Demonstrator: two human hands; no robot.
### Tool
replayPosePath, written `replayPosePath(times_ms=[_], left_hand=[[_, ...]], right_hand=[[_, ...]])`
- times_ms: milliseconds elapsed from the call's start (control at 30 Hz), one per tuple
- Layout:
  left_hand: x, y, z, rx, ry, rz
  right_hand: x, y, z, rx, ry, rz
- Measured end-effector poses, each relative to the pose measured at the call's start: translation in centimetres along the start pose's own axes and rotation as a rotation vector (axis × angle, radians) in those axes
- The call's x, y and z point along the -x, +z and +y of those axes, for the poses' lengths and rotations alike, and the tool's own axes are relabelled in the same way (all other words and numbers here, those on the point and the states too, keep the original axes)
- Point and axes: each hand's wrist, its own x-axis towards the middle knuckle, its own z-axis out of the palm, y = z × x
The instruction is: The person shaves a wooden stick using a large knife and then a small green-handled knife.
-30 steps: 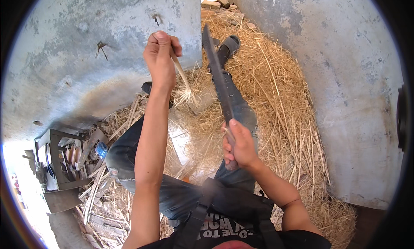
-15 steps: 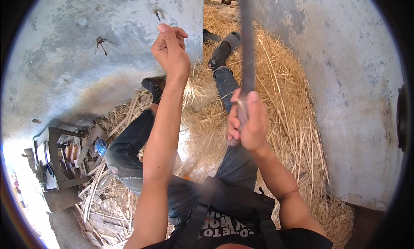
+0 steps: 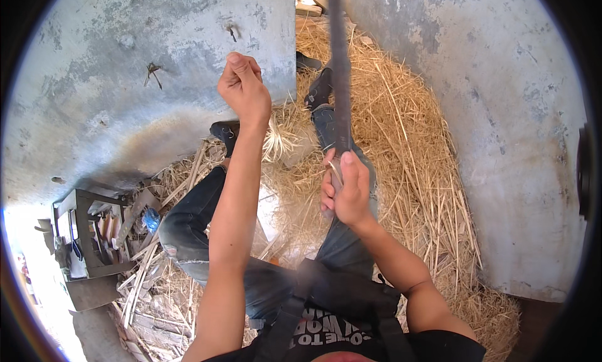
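My left hand [image 3: 246,89] is raised in front of the grey wall, with its fingers curled in and the thumb pressed on top. Anything inside that grip is hidden. In my right hand [image 3: 352,191] is the handle of a long-bladed knife [image 3: 340,80]. Its dark, narrow blade points up and leaves the picture at the top edge, slightly blurred. A pale sliver shows beside the fingers near the handle. Beyond my left wrist, a bunch of thin pale strips [image 3: 280,141] lies on the straw.
Straw and shavings [image 3: 401,130] cover the floor around my outstretched legs. Worn grey walls [image 3: 514,142] stand at the right and far left, the left one with metal hooks [image 3: 152,75]. A dark wooden frame [image 3: 88,233] sits at the left near a crumpled blue plastic piece [image 3: 150,220].
My right hand and the knife have shifted left and slightly nearer to me. The left hand is a little lower in view, and its fingers are curled tighter.
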Motion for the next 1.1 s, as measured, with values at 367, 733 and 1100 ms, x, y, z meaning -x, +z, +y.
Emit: replayPosePath(times_ms=[367, 733, 1100], left_hand=[[0.8, -0.8, 1.0, 0.100, -0.094, -0.027], [0.0, -1.3, 1.1, 0.115, -0.152, 0.040], [-0.9, -4.6, 1.1, 0.170, -0.176, 0.049]], right_hand=[[1.9, -4.3, 7.9, 0.102, 0.460, 0.006], [2.3, -6.5, 18.1, 0.180, 0.647, 0.109], [1.5, -5.4, 14.1, 0.236, 0.109, 0.058]])
